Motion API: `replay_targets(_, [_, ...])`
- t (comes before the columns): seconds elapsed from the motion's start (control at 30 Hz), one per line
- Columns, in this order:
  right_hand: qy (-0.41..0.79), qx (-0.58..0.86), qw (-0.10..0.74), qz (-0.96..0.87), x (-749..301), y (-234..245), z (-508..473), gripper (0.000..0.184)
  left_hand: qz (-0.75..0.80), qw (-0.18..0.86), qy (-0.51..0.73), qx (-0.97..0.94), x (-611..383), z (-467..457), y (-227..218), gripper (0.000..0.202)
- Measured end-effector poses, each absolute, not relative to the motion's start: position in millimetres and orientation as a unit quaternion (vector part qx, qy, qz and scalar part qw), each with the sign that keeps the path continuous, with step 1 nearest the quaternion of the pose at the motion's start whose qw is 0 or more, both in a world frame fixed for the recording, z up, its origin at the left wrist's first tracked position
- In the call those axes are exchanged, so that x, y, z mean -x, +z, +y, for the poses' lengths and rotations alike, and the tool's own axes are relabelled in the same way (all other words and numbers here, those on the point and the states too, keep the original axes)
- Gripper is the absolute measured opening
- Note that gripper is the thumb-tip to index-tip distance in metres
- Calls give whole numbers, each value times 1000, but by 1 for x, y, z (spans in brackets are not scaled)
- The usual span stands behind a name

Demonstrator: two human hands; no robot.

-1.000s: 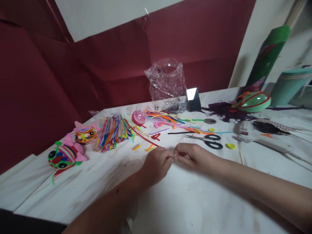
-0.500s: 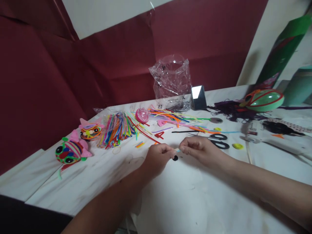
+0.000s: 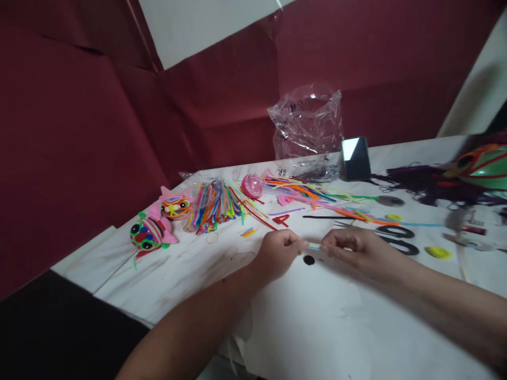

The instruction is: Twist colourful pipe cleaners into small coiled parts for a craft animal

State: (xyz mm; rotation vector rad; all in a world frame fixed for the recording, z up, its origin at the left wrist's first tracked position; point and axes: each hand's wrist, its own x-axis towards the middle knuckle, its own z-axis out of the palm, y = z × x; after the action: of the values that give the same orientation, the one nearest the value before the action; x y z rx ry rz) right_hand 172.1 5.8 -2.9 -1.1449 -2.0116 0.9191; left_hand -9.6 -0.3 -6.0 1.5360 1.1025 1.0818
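Note:
My left hand (image 3: 280, 254) pinches one end of some short pipe cleaner pieces (image 3: 314, 246), pale cream and light blue, held side by side above the table. The other end is between the thumb and fingers of my right hand (image 3: 358, 251). Just below the fingertips lies a black disc (image 3: 309, 260). Beyond my left hand is a bent red pipe cleaner (image 3: 281, 220). Scissors (image 3: 396, 232) with black handles rest behind my right hand, their blades partly hidden.
At left sit two colourful fish-like figures (image 3: 148, 234). Bundled pipe cleaners (image 3: 214, 208), a pink round container (image 3: 252, 186), a clear plastic bag (image 3: 309, 129) and a phone (image 3: 355, 158) line the back. A yellow disc (image 3: 438, 252) and a green balloon-like shape (image 3: 491, 168) lie at right.
The view has turned left, so the things on the table appear shifted right. Between my fingertips, more of the pipe cleaner pieces shows now. Both hands keep their pinch.

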Motion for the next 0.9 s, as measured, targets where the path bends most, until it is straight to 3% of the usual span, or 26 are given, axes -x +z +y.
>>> replay_targets(0.23, [220, 546, 301, -750, -193, -21, 36, 29, 523, 326, 507, -602, 35, 26, 12, 12])
replay_targets(0.37, [151, 582, 258, -756, -203, -25, 48, 23, 594, 191, 371, -688, 76, 46, 34, 17])
replay_targets(0.6, [157, 576, 210, -774, -209, -25, 53, 32, 640, 91, 285, -708, 109, 62, 21, 10])
replay_targets(0.77, [122, 586, 226, -769, -213, -26, 55, 26, 593, 75, 264, -757, 89, 58, 13, 17])
replay_targets(0.9, [95, 594, 219, -768, -212, -23, 54, 23, 542, 104, 213, -806, 75, 51, 3, 8])
